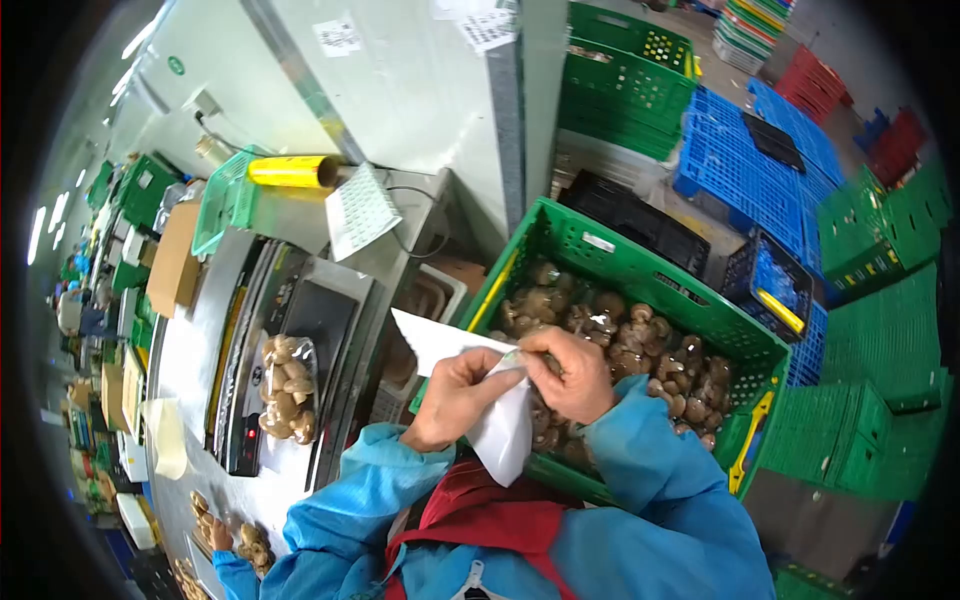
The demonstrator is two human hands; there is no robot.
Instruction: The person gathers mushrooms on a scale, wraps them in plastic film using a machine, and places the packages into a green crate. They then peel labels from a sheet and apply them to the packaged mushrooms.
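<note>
A folded white paper sheet [505, 430] is pinched between the thumb and fingers of my left hand [452, 398]. One end of it sticks out to the upper left and the other hangs down in front of my red apron. My right hand [572, 376] meets the left at the sheet's upper edge, its thumb and finger closed on it. A small greenish-pale patch shows at the fingertips, too small to name. Below and beyond my hands stands a green crate [640, 255] holding many brown mushrooms [630, 340], packed in shiny clear film.
On the left, a packed tray of mushrooms [287, 390] lies on a black-and-steel wrapping machine [330, 300]. A yellow roll [292, 171] and a green basket [225, 205] sit behind it. Stacked green crates [850, 340] and blue pallets [745, 170] stand right. Another person's hand [220, 537] touches mushrooms at lower left.
</note>
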